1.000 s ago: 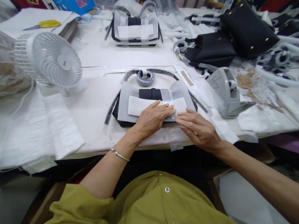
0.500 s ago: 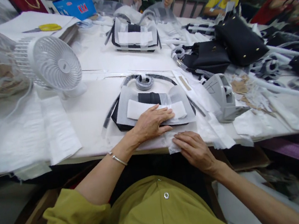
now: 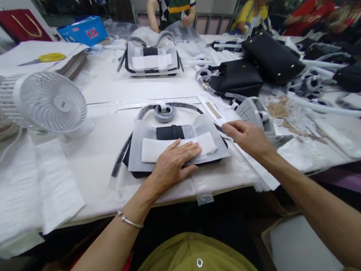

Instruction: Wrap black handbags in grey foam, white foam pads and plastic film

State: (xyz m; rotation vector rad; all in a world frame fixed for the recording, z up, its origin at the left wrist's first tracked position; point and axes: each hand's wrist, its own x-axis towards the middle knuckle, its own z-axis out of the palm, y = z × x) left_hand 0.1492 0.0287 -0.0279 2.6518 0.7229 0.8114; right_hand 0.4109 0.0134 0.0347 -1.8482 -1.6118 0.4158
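A black handbag (image 3: 135,175) lies on the table in front of me, covered by a translucent white sheet (image 3: 136,155). A folded white strip (image 3: 149,151) rests across the sheet, below a dark band. My left hand (image 3: 174,161) lies flat on this strip with its fingers stretched out. Behind the band are a wrapped handle and a coiled, wrapped strap (image 3: 164,113). My right hand (image 3: 245,137) is just right of the bag, its fingers bent and pressed together; whether they hold anything is hidden. Past it stands a grey plastic holder (image 3: 246,111), apparently a tape dispenser.
A white fan (image 3: 57,104) stands left, before yellow-handled scissors (image 3: 51,57) on stacked sheets. Another wrapped bag (image 3: 152,62) lies further back. Black bags (image 3: 271,58) crowd the right side. A clear film piece (image 3: 204,193) hangs over the front edge. Several people are across the table.
My right hand has left the clear film at the table edge and moved up and right, beside the bag. My left hand stays flat on the white strip. The camera view has shifted.
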